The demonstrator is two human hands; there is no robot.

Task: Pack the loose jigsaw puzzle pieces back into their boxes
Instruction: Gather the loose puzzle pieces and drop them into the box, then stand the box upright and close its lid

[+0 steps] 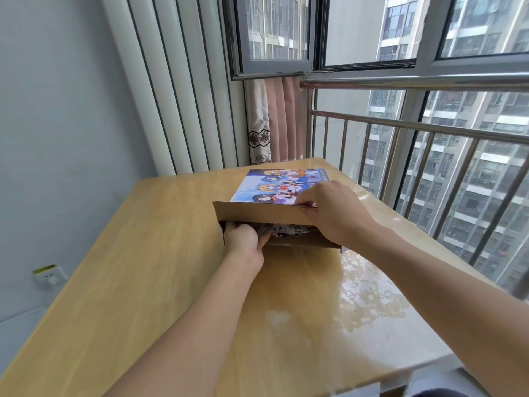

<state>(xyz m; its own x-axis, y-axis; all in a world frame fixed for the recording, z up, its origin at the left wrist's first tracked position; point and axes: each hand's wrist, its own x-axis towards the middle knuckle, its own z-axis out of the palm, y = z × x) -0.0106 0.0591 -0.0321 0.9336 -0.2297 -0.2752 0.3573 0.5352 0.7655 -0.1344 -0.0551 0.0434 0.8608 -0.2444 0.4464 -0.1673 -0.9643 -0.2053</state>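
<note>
One cardboard puzzle box (266, 214) lies on the far part of the wooden bench (114, 253), its lid with a cartoon picture raised at the near edge. The right hand (335, 213) pinches that lid edge, thumb on top. The left hand (243, 239) reaches into the gap, fingers curled among the loose puzzle pieces (282, 229) inside. Behind stand a railing (400, 133) and a pink curtain (274, 118).

A flat cardboard puzzle box (274, 193) lies on the far part of the wooden surface (143, 253), its top printed with a colourful anime picture. The plain brown near-side flap (257, 214) is lifted, leaving the end open. Inside the gap lies a heap of loose jigsaw pieces (286, 230).
</note>
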